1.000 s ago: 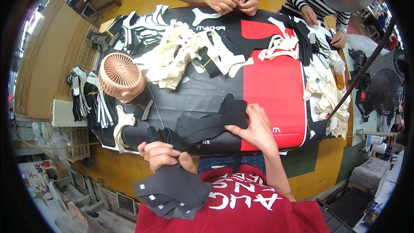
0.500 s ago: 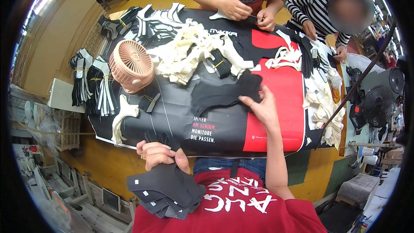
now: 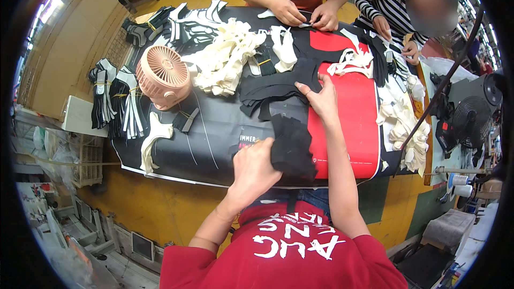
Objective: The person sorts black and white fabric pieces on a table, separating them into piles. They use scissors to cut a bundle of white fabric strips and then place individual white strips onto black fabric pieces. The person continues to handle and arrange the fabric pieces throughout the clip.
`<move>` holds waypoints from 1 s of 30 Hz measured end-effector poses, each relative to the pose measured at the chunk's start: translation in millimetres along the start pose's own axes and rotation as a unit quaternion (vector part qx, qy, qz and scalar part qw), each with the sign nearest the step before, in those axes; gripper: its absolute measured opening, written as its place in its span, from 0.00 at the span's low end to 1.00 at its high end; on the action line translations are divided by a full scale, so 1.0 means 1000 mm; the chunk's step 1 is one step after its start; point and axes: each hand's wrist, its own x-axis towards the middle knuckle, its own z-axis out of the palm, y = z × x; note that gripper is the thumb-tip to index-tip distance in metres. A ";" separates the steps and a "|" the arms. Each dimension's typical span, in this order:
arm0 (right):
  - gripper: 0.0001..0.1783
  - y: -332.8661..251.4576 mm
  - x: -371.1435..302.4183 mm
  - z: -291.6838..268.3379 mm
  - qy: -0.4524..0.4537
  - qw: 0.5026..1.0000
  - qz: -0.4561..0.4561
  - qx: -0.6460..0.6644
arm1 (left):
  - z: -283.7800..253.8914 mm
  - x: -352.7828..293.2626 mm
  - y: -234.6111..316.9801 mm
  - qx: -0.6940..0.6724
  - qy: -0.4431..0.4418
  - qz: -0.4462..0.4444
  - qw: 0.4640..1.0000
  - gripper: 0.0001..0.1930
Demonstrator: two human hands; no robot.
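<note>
My left hand point(image 3: 256, 167) is closed on a stack of black fabric pieces point(image 3: 293, 152), held over the near edge of the table with the pieces spreading to the right of the fist. My right hand point(image 3: 322, 100) grips the right end of another pile of black cut fabric pieces point(image 3: 270, 90), its thumb and fingers on the edge. This second pile lies fanned out on the black and red table cover point(image 3: 348, 128). Between the two piles there is little distance, and whether they touch I cannot tell.
A pink fan point(image 3: 163, 77) stands at the left, near banded bundles of black and white strips point(image 3: 127, 101). Cream fabric pieces point(image 3: 227, 56) are heaped behind. Across the table, a person in orange point(image 3: 300, 0) and one in stripes point(image 3: 383, 5) handle small pieces.
My left hand has swung from the lower left to over the table, bringing its black fabric pieces along. My right hand has risen slightly, and the pile by it is more fanned out.
</note>
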 end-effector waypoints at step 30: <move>0.41 0.033 -0.155 -0.100 -0.222 0.893 -0.026 0.390 | 0.024 0.041 -0.020 -0.330 -0.496 0.035 0.803 0.43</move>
